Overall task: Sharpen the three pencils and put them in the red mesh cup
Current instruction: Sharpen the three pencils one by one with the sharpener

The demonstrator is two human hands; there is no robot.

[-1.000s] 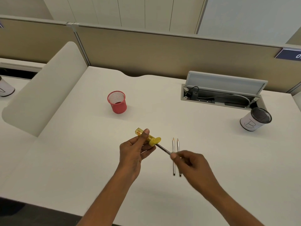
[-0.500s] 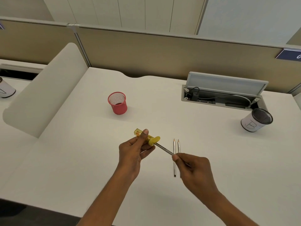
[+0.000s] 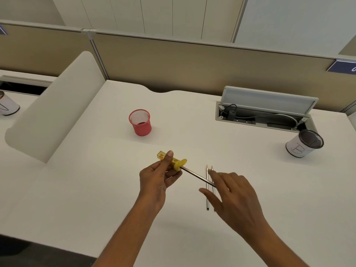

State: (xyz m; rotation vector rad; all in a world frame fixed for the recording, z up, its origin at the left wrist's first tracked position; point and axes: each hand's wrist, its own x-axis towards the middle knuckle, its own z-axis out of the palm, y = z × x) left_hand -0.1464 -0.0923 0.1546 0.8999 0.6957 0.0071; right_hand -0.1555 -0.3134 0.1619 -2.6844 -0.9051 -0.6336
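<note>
Fingers (image 3: 168,158) of the left hand (image 3: 156,178) clasp the yellow sharpener (image 3: 176,162); the right hand (image 3: 237,195) is spread, empty. On the desk (image 3: 96,189) the red mesh cup (image 3: 141,126) holds nothing yet; one pencil (image 3: 194,175) sits in the sharpener; two lying pencils (image 3: 207,173) look already pointed.

The worktop (image 3: 92,189) is white. On its right side stands a white cup (image 3: 299,149) with a dark mesh rim and a big letter B on it. Just behind that cup, a cable box (image 3: 260,120) is sunk into the worktop. Its grey lid (image 3: 267,102) is tipped up and wires (image 3: 285,118) lie inside. A white rounded board (image 3: 54,120) stands on the left. A tan wall (image 3: 192,66) runs along the back.
</note>
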